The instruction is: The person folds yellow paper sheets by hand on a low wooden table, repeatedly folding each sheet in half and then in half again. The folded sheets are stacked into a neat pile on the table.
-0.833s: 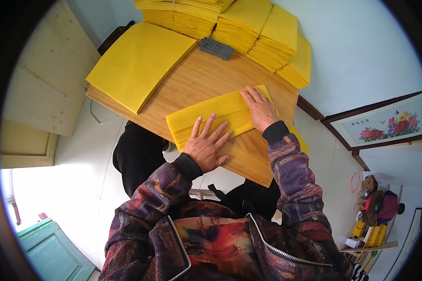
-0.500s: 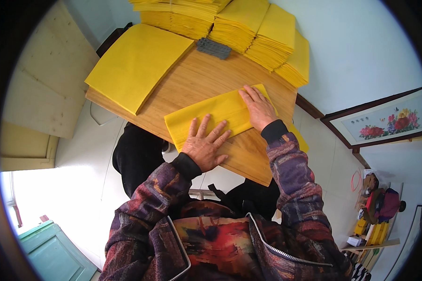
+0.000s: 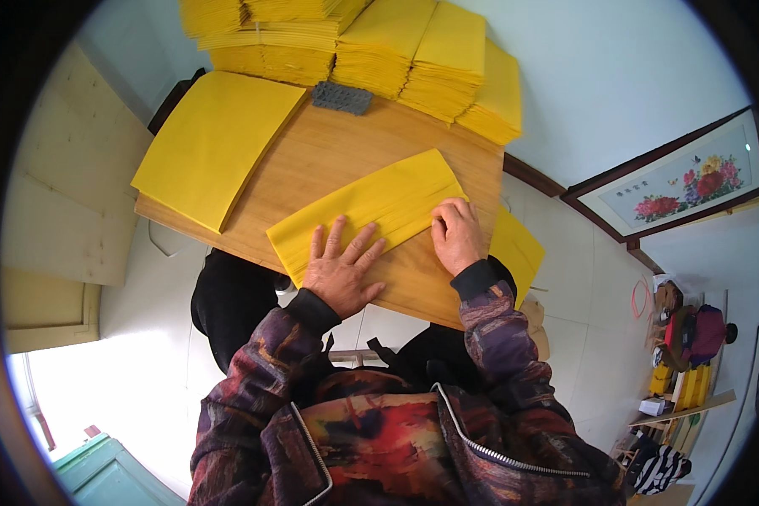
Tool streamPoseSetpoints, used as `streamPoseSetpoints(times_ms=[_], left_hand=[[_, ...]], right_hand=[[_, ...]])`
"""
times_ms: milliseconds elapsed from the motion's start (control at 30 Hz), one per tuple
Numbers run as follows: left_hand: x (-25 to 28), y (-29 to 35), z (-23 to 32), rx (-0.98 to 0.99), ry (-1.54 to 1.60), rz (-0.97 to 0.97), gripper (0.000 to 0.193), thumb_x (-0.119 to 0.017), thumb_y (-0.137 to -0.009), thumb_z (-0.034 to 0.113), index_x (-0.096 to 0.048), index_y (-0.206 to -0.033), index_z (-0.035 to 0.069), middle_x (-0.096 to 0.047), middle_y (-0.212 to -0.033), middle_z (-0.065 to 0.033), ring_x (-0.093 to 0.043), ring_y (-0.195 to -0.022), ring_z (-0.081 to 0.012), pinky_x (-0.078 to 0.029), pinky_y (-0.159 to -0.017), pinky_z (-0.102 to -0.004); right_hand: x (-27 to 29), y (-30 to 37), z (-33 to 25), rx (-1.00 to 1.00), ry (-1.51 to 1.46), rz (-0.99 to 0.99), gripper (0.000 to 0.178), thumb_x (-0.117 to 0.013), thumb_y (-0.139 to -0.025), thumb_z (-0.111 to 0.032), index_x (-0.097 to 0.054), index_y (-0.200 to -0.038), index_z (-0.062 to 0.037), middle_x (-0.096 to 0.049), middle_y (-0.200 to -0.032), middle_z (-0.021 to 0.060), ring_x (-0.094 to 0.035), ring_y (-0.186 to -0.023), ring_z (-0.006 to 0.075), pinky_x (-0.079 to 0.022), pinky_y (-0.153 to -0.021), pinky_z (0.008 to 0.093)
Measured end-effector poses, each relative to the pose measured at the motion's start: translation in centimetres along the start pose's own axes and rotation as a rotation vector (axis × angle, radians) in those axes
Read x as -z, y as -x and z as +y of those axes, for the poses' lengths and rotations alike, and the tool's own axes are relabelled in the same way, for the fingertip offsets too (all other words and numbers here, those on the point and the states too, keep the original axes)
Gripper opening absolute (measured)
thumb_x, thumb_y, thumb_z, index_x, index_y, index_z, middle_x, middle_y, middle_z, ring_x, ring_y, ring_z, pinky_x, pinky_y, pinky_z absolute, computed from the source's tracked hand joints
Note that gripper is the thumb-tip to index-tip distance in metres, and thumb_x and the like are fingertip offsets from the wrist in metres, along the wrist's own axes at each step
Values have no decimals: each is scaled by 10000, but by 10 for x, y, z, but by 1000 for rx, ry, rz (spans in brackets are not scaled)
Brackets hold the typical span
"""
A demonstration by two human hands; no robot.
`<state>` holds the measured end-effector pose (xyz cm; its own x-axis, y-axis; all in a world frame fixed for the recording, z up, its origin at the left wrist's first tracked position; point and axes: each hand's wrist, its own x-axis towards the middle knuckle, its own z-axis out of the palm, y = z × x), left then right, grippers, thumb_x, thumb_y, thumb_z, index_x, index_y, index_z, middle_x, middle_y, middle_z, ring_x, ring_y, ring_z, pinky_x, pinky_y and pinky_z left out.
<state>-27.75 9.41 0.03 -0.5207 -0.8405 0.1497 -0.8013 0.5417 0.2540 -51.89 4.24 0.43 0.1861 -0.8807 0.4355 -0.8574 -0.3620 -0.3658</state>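
left hand flat, 5 fingers spread on folded yellow sheet, right hand curled at edge, grip I can't tell remotely

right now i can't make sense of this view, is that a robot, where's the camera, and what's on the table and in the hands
No robot: these are a person's two bare hands. The camera is worn on the head, looking down; its fisheye lens bends straight edges. Picture left is the person's left.

On the wooden table lies a yellow piece. The left hand rests on it, fingers spread. The right hand has bent fingers at its near right corner; whether they pinch it, I can't tell.

Farther left is a wide yellow pile; at the back, a grey block sits in front of tall yellow stacks.
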Motion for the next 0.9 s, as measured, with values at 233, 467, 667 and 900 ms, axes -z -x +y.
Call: streamPoseSetpoints(times_ms=[233,467,667,900], left_hand=[[5,-9,-2,8,-71,-26,460,-601,-855,329,-538,-1301,239,-410,-1449,-13,-317,-1339,-370,-252,-1069,-573],[12,-31,-3,39,-77,25,391,-588,-827,176,-578,-1215,226,-497,-1295,-58,-490,-1122,-292,-383,-920,-466],[10,-41,2,92,-97,116,395,-635,-798,156,-571,-1188,167,-499,-1257,-63,-515,-1066,-266,-410,-876,-416],[9,-52,-6,48,-137,115,324,-609,-813,150,-580,-1134,115,-559,-1160,-76,-531,-1017,-276,-411,-845,-419]], right_hand=[[-3,0,0,-47,-25,40,110,-666,-769,-71,-578,-834,-72,-556,-978,97,-517,-945,329,-439,-809,429],[-7,2,1,-58,-22,59,152,-690,-762,-78,-593,-879,-73,-555,-998,101,-518,-960,329,-437,-816,426],[-4,3,1,-35,12,18,148,-676,-787,-82,-607,-918,-75,-554,-1013,100,-511,-980,335,-435,-833,422],[-4,3,2,-45,6,4,160,-672,-791,-78,-618,-942,-78,-551,-1036,96,-508,-976,337,-438,-840,421]])
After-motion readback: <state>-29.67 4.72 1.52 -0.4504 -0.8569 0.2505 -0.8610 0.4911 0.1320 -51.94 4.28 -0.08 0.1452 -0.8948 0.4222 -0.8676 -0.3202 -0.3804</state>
